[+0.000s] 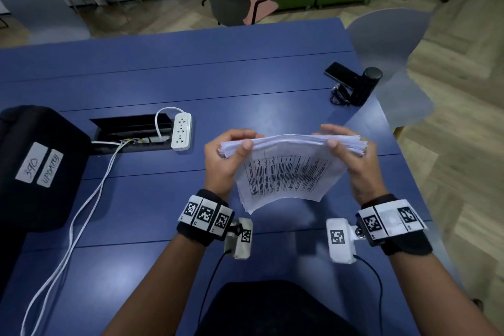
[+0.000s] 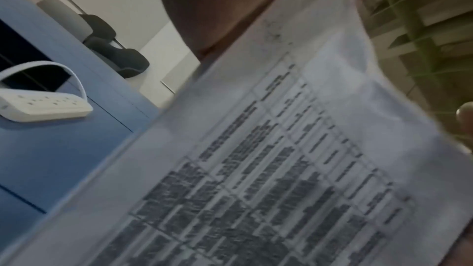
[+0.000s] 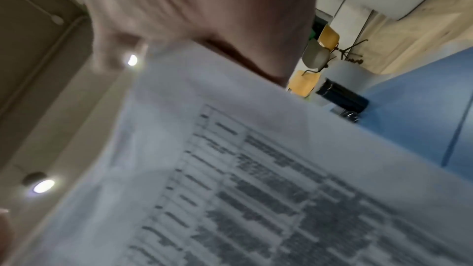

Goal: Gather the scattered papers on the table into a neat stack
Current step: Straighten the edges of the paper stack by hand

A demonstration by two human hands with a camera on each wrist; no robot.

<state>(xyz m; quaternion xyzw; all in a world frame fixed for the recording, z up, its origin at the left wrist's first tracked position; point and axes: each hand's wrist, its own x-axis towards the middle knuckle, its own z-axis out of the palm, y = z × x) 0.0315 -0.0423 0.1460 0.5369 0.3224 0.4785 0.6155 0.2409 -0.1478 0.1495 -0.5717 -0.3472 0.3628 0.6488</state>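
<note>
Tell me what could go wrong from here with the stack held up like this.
The stack hangs above the table, gripped only at its top corners by the left hand and right hand. Its right edge is uneven, so loose sheets might slip out. The lower edge curls free and may crease when tapped down.

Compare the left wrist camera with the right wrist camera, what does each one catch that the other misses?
Only the left wrist view shows the white power strip with its looped cord. Only the right wrist view shows the black cylinder lying on the blue table. Both show the printed paper stack up close, blurred, with a table of text, and a hand gripping its top edge.
</note>
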